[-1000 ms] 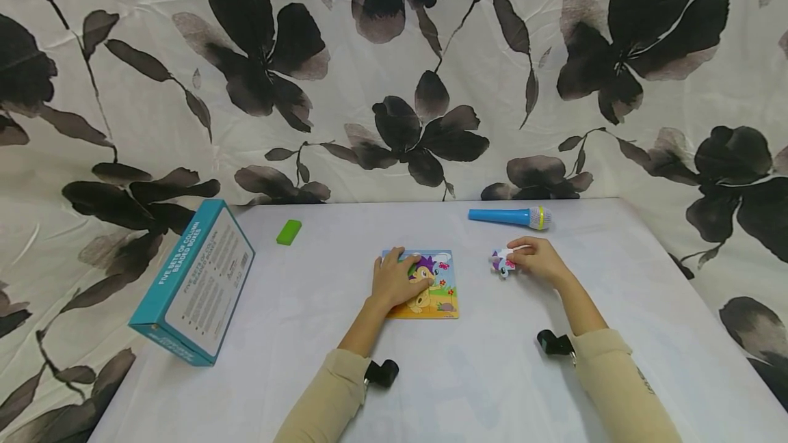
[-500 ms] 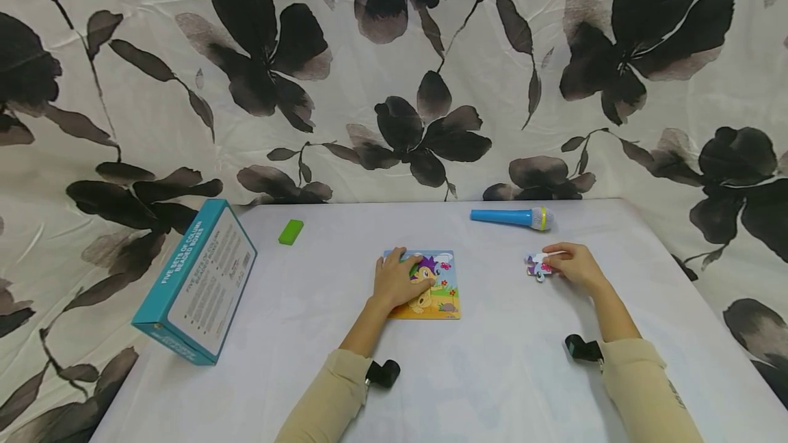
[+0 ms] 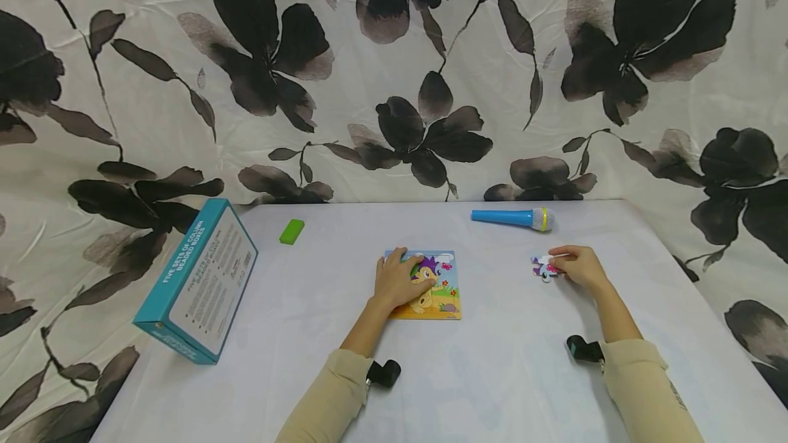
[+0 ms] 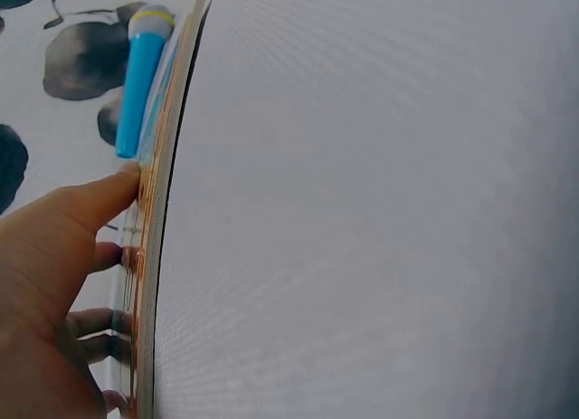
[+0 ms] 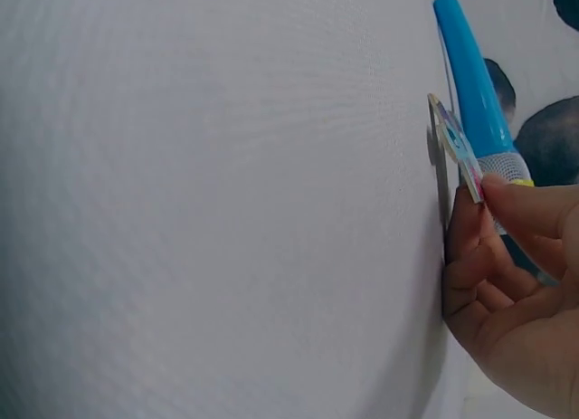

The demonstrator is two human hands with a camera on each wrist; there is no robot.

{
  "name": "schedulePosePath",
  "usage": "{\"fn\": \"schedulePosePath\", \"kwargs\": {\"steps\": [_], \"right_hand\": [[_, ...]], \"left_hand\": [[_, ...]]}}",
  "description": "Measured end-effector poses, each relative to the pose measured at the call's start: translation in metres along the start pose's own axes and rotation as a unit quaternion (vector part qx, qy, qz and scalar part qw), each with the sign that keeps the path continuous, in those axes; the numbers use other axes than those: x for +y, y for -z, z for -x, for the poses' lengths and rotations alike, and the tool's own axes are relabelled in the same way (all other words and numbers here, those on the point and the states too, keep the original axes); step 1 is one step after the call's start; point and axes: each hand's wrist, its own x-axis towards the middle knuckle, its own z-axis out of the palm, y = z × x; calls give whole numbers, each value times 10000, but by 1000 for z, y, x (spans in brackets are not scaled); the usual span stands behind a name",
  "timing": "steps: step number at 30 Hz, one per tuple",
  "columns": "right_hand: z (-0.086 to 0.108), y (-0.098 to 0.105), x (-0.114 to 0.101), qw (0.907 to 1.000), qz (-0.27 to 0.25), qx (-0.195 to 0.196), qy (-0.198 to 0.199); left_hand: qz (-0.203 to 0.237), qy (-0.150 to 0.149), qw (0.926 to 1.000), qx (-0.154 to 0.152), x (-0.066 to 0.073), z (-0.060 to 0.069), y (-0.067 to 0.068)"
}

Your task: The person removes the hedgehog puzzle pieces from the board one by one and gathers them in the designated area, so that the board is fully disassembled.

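Note:
A square picture board (image 3: 444, 292) with a purple-haired cartoon figure lies on the white table. The left hand (image 3: 396, 284) rests on its left part with spread fingers; in the left wrist view the fingertips of the hand (image 4: 54, 274) touch the face of the board (image 4: 154, 256). To the right, the right hand (image 3: 580, 266) pinches a small colourful puzzle piece (image 3: 544, 268) by its right side. The right wrist view shows the piece (image 5: 457, 146) tilted, one end near the table, between thumb and finger of the hand (image 5: 516, 283).
A blue toy microphone (image 3: 505, 218) lies at the back edge, behind the right hand. A green block (image 3: 292, 231) lies at the back left. A teal box (image 3: 200, 282) stands at the left. Behind the table (image 3: 492, 374) hangs a floral cloth (image 3: 345, 87).
The right hand has moved to the right with the puzzle piece, away from the board. The left hand has stayed on the board.

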Motion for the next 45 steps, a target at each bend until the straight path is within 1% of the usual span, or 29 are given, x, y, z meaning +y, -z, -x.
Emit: {"fn": "schedulePosePath", "kwargs": {"steps": [7,14,21,24,27,29,32,34,38,42,45], "right_hand": [[2,-1,-2,9999,102,31,136],[0,-3,-1,9990,217,232,314],[-1,-2,-2,9998,50,144,103],[-1,-3,-3,9997,106,164,121],[-1,-5,-4,9987,262,327,299],[-1,-9,-8,9969,344,464,526],[-2,-18,-18,9944,302,543,860],[-4,-27,-27,9935,181,443,1028],[-9,-51,-47,9906,-85,56,1364],[-15,-80,-70,9824,-246,-307,1827],[-18,-102,-86,9774,-259,-519,2032]], "left_hand": [[9,-20,10000,39,0,0,1],[-21,-43,10000,41,-1,0,0],[-63,0,10000,9,-1,-1,-1],[-22,-15,10000,27,-1,0,0],[-20,-66,10000,37,-1,0,0],[-34,-109,9999,46,-1,1,0],[-50,-159,9998,61,-2,2,0],[-47,-180,9998,57,-3,2,0],[-27,-209,9998,52,-4,2,0],[-29,-161,9999,53,-4,1,0],[-77,-59,10000,15,-4,1,1]]}}
